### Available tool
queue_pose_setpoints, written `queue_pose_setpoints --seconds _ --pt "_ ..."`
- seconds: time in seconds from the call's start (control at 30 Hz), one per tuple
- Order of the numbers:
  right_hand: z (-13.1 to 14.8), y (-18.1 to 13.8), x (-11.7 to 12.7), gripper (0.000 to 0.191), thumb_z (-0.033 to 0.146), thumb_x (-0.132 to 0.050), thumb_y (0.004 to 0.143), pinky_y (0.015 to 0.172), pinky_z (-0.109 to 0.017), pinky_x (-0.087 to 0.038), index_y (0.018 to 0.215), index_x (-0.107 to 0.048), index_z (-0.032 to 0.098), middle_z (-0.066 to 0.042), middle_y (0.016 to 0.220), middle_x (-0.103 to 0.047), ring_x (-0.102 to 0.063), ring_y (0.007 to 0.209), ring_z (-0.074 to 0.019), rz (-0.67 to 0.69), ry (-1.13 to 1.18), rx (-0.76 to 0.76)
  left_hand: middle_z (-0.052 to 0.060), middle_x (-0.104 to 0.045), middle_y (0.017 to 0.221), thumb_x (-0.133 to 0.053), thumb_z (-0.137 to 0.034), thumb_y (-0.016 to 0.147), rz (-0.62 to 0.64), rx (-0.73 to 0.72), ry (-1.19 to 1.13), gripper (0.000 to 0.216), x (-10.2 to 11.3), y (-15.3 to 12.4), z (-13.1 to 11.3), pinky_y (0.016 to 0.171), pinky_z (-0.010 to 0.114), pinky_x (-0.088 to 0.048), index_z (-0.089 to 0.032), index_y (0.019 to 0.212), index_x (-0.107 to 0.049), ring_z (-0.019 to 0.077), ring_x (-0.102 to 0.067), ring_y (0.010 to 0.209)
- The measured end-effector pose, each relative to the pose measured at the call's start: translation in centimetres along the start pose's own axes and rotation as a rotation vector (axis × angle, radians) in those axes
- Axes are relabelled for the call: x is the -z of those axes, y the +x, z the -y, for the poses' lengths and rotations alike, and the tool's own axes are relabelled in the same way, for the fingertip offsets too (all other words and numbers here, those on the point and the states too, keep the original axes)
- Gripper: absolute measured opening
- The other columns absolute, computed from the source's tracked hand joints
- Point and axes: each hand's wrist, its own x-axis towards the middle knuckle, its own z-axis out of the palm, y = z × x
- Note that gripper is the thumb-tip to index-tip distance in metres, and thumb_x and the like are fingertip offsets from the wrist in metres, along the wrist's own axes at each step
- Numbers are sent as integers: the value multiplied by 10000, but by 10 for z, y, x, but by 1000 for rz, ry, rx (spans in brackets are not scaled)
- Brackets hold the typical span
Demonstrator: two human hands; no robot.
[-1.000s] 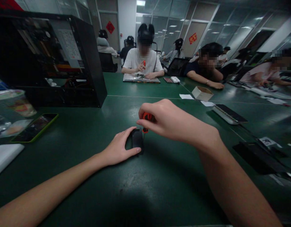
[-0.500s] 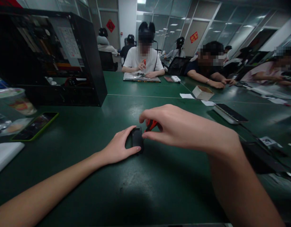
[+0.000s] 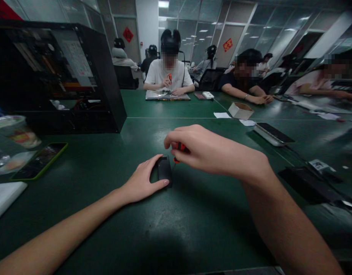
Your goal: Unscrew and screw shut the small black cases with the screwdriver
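My left hand (image 3: 141, 182) rests on the green table (image 3: 176, 229) and clasps a small black device (image 3: 164, 170) between thumb and fingers, keeping it in place. My right hand (image 3: 210, 151) hovers just right of and above it, fingers pinched round a small red-handled screwdriver (image 3: 179, 147). The screwdriver's tip points down at the black device's right edge; whether it touches is hidden by the fingers.
An open black computer case (image 3: 58, 76) stands at the back left. A green-cased phone (image 3: 40, 160), plastic packets (image 3: 12, 131) and a white object (image 3: 4, 194) lie at the left. A phone (image 3: 273, 133), a small cardboard box (image 3: 240, 110) and dark parts (image 3: 307, 183) lie at the right. Other people sit at work across the table.
My right hand has turned the screwdriver a little, dipping and shifting slightly left over the black device. My left hand has kept its hold. The view has shifted slightly.
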Motion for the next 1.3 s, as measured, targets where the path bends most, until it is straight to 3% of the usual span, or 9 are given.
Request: queue_pose_setpoints --seconds 0.1,0.23,0.43,0.63,0.8,0.93,1.0,1.13,1.3 --pt "3 -1 3 216 94 -619 886 783 -269 -414 1085 -659 166 -74 1093 -654 -596 948 -180 81 63 57 182 -461 1555 -686 -547 856 -4 -1 -3 830 0 0 1 1158 584 -366 -183 1528 -361 397 -463 1400" --pt "6 -2 2 109 226 -593 957 706 -286 -391 1009 -661 159 -67 947 -674 -594 831 -184 17 -3 -10 165 -480 1543 -693 -529 862 -5 -20 2 806 -1 0 2 1158 571 -375 -198 1522 -370 390 -479 1388" --pt "9 -1 1 239 54 -599 874 800 -276 -423 1079 -647 167 -77 1118 -649 -595 969 -181 75 102 91 167 -491 1530 -695 -533 867 -18 -47 14 798 0 1 1 1152 552 -387 -187 1512 -378 384 -493 1374" --pt "7 1 -3 96 171 -571 948 701 -289 -380 968 -665 160 -58 915 -672 -590 816 -177 -21 -29 5 179 -481 1535 -690 -538 866 -2 -19 13 808 1 0 0 1143 576 -384 -184 1517 -369 400 -485 1375" --pt "9 -2 -2 292 11 -583 839 765 -265 -403 1064 -658 181 -64 1141 -645 -595 964 -172 83 60 103 162 -509 1512 -695 -525 874 6 -48 2 760 1 1 -1 1137 546 -406 -185 1488 -404 380 -510 1353" --pt "11 -1 -3 86 198 -587 947 694 -283 -375 995 -654 173 -65 979 -660 -587 847 -179 32 -67 16 157 -495 1531 -708 -525 861 -8 -38 -3 788 0 1 0 1146 568 -390 -202 1508 -394 389 -495 1374" --pt "10 -1 -3 104 209 -563 964 693 -288 -370 997 -654 171 -61 951 -661 -583 825 -178 -1 -99 -12 163 -480 1545 -709 -534 854 -11 -19 1 815 -1 1 2 1150 584 -380 -205 1523 -382 399 -480 1388" --pt "8 -3 -1 261 61 -580 874 759 -274 -400 1091 -647 190 -63 1146 -637 -591 953 -177 68 14 63 168 -464 1559 -698 -558 855 -10 -19 12 870 -2 1 4 1162 578 -372 -194 1558 -336 404 -460 1408" --pt "7 -3 -1 117 217 -588 944 720 -293 -387 1030 -657 177 -69 1017 -657 -591 875 -192 20 -83 -33 193 -383 1611 -688 -580 853 5 -2 33 922 -3 1 5 1194 587 -318 -162 1580 -306 408 -392 1460"
